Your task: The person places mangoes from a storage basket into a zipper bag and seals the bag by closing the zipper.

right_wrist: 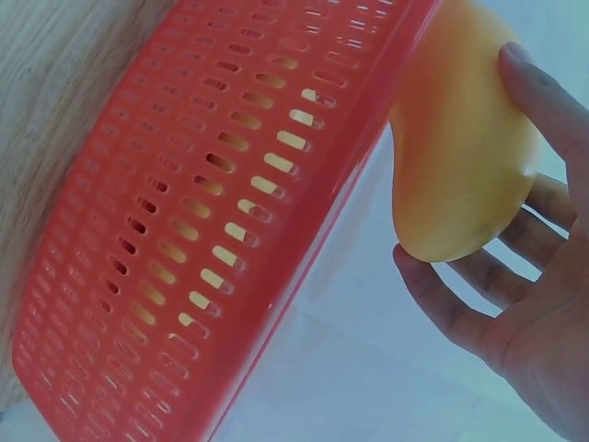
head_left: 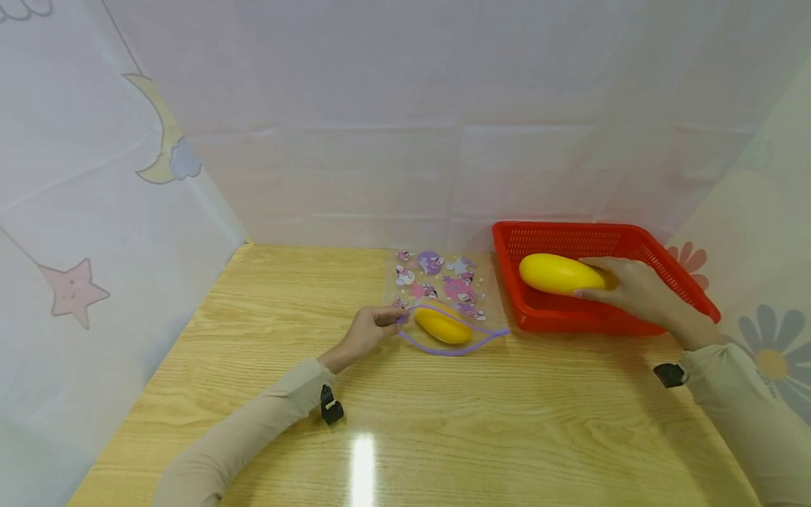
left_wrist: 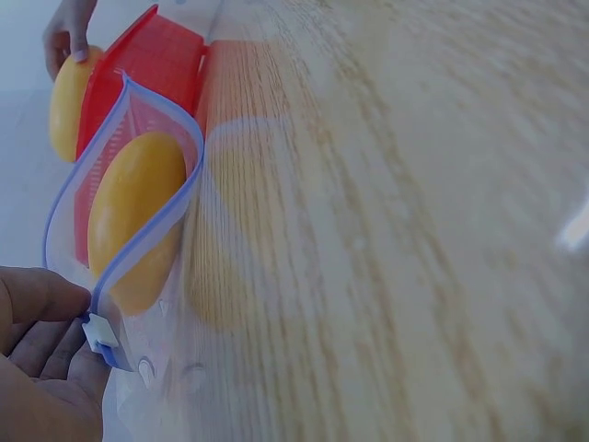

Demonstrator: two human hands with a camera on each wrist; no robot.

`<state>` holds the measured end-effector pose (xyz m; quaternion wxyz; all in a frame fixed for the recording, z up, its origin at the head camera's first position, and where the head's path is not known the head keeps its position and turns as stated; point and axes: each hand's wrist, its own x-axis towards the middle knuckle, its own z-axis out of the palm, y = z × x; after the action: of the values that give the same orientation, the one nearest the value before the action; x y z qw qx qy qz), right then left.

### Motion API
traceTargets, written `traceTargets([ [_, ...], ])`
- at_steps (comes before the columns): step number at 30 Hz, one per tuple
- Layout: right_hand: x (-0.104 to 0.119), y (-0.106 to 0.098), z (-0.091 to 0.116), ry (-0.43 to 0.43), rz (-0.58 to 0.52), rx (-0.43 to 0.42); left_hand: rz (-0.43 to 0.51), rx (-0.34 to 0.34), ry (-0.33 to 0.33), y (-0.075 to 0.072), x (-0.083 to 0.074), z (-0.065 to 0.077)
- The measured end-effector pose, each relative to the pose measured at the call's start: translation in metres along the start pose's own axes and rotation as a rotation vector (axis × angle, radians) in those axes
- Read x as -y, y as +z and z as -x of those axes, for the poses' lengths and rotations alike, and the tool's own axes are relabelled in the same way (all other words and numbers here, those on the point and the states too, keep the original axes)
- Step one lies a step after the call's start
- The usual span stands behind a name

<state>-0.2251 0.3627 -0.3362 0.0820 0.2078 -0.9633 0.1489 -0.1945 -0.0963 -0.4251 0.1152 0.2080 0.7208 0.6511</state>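
Observation:
A clear zip bag (head_left: 453, 349) with a purple rim and cartoon prints lies on the table, its mouth spread apart. Inside it is a yellow mango (head_left: 443, 327), also visible in the left wrist view as a mango (left_wrist: 138, 212). My left hand (head_left: 370, 331) pinches the bag's left corner, by the white slider (left_wrist: 99, 333). Over at the right, my right hand (head_left: 633, 289) grips a second yellow mango (head_left: 557, 274) at its right end, with thumb and fingers around it. That mango is above the red basket's rim in the right wrist view.
The red plastic basket (head_left: 526, 320) with slotted walls stands at the back right of the wooden table (head_left: 355, 394), just right of the bag. A pale printed cloth (head_left: 380, 176) hangs behind the table and along both sides.

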Motion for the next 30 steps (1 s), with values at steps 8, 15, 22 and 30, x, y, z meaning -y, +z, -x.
traceTargets([
  [8, 0.008, -0.002, 0.0, -0.021, 0.009, -0.025, -0.007, 0.008, -0.014, -0.001, -0.001, 0.0],
  [15, 0.017, -0.003, 0.001, -0.035, -0.001, -0.03, -0.008, 0.018, -0.013, -0.001, -0.001, 0.0],
  [22, 0.027, -0.004, 0.002, -0.049, -0.005, -0.043, -0.001, 0.011, -0.006, 0.0, 0.0, 0.0],
  [30, 0.037, -0.003, 0.005, -0.076, -0.006, -0.064, -0.007, 0.008, -0.01, 0.0, 0.001, 0.0],
])
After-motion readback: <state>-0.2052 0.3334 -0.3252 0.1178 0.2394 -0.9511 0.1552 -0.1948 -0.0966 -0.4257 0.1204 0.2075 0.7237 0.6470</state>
